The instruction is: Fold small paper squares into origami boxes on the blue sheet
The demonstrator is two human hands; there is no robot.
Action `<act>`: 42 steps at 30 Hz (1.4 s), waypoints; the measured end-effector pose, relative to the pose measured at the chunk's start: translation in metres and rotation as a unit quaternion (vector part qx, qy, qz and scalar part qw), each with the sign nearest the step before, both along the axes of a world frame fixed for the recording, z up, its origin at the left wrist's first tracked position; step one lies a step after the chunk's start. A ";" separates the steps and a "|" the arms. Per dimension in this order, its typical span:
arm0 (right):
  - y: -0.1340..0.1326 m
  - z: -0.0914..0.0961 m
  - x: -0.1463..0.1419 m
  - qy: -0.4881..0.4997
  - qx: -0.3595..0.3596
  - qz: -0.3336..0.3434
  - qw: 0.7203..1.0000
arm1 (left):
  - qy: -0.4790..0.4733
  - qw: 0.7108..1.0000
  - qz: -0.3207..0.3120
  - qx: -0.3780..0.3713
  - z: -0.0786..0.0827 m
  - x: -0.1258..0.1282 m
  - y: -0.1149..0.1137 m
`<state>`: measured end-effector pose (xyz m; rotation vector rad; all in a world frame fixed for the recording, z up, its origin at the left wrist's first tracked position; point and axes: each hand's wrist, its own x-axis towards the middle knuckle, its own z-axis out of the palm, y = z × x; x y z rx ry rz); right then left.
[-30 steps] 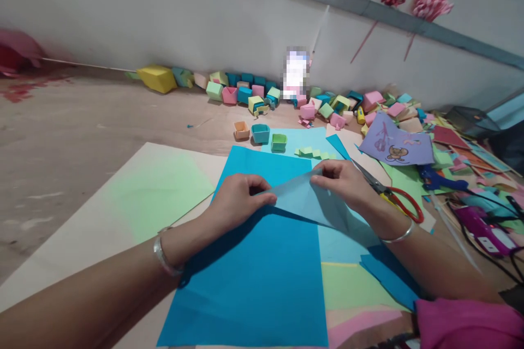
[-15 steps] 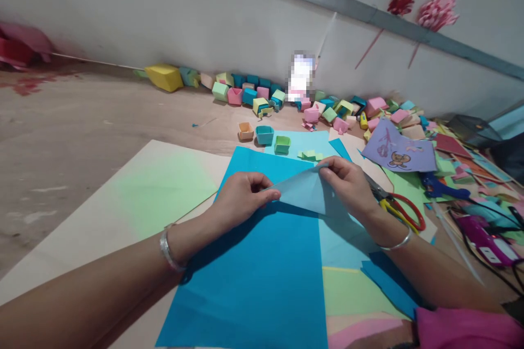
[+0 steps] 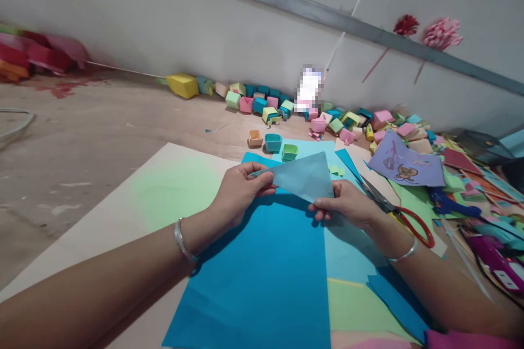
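Observation:
A light blue piece of paper (image 3: 305, 174), folded into a triangle, is held up between my two hands. My left hand (image 3: 241, 191) pinches its narrow left corner. At its lower right corner, my right hand (image 3: 347, 204) grips it with thumb and fingers. Below them lies a large dark blue sheet (image 3: 262, 278), flat on the work surface. Just beyond the paper stand three small open paper boxes: an orange one (image 3: 255, 138), a teal one (image 3: 273, 143) and a green one (image 3: 290, 152).
Red-handled scissors (image 3: 403, 215) lie right of my right hand. Farther right are a blue glue gun (image 3: 452, 204) and a magenta power strip (image 3: 497, 262). Many small paper boxes (image 3: 260, 105) line the wall. A pale sheet (image 3: 123, 229) spreads on the left.
My right hand has moved from the paper's upper right corner down to its lower right corner. The left hand keeps its pinch. The whole view has shifted slightly.

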<state>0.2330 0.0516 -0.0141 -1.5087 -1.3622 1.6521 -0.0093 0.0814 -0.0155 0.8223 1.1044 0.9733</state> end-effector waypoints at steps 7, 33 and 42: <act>0.009 0.000 0.010 -0.049 -0.006 0.056 0.997 | 0.007 1.000 0.011 0.022 -0.003 -0.010 0.016; -0.010 -0.003 -0.020 0.115 -0.047 0.056 0.991 | -0.044 0.993 -0.057 0.097 -0.004 -0.023 0.035; -0.012 -0.004 -0.020 0.087 -0.055 0.047 0.994 | -0.080 0.988 -0.086 0.099 0.001 -0.025 0.032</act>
